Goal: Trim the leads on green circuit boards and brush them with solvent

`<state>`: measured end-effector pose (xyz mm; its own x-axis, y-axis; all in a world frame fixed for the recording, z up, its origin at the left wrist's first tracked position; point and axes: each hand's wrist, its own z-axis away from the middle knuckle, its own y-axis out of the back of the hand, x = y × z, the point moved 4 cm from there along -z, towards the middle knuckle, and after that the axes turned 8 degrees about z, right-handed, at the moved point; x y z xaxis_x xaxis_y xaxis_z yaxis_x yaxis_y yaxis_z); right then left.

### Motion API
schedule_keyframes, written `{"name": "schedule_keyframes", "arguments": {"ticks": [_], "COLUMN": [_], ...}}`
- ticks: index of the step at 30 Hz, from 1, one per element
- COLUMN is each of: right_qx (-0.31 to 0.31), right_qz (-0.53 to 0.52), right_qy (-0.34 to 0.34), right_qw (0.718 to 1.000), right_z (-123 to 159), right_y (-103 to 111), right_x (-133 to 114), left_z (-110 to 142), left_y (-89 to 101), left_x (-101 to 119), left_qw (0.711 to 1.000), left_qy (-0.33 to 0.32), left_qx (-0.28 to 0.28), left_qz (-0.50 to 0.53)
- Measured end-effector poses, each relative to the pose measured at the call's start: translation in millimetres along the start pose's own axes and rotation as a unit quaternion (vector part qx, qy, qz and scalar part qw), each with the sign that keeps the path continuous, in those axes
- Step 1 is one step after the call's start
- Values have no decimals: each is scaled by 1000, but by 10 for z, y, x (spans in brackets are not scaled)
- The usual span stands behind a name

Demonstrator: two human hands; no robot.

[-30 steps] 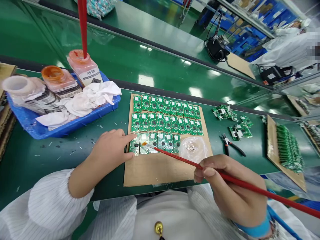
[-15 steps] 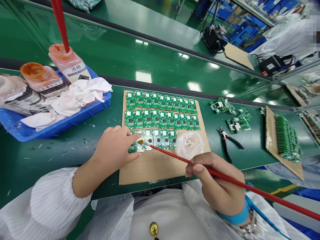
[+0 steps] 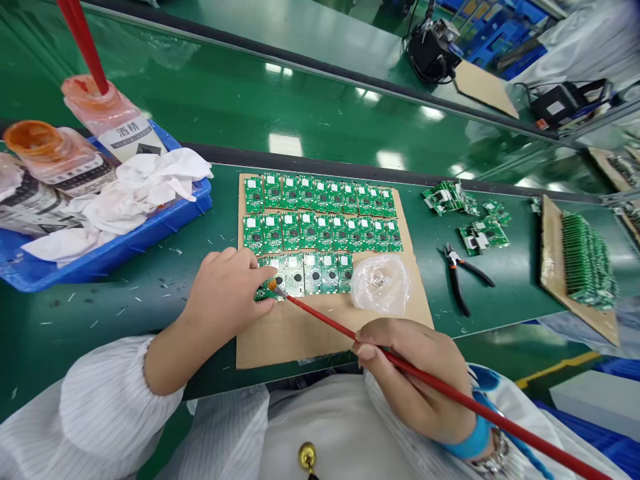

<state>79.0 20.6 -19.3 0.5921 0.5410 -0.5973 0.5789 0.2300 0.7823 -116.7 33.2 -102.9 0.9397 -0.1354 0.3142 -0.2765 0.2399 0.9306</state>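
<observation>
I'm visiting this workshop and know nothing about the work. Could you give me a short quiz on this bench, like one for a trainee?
1. True or false: the right hand holds a red-handled brush.
2. What lies to the right of the cardboard sheet? A: a blue tray. B: pliers. C: a roll of tape.
3. Fill in the blank: the left hand touches the lowest row of green circuit boards, and a clear plastic ____ lies at that row's right end.

Key: 1 true; 2 B; 3 bag.
</observation>
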Motion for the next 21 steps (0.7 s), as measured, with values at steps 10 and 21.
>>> {"name": "schedule_keyframes", "arguments": {"ticks": [10,21], "right_qx": [35,97], "right_qz": [34,34], "right_qy": [-23,-55], "right_qw": [999,993], "right_z": [94,235], "right_y": [124,233], "right_x": [29,212], "left_z": [-2,-56], "left_y": [-7,11], "left_x": [-5,111], "left_qw": [1000,1000], "left_qy": [10,-2], "left_qx": [-3,-6], "left_qz": [6,-11]}}
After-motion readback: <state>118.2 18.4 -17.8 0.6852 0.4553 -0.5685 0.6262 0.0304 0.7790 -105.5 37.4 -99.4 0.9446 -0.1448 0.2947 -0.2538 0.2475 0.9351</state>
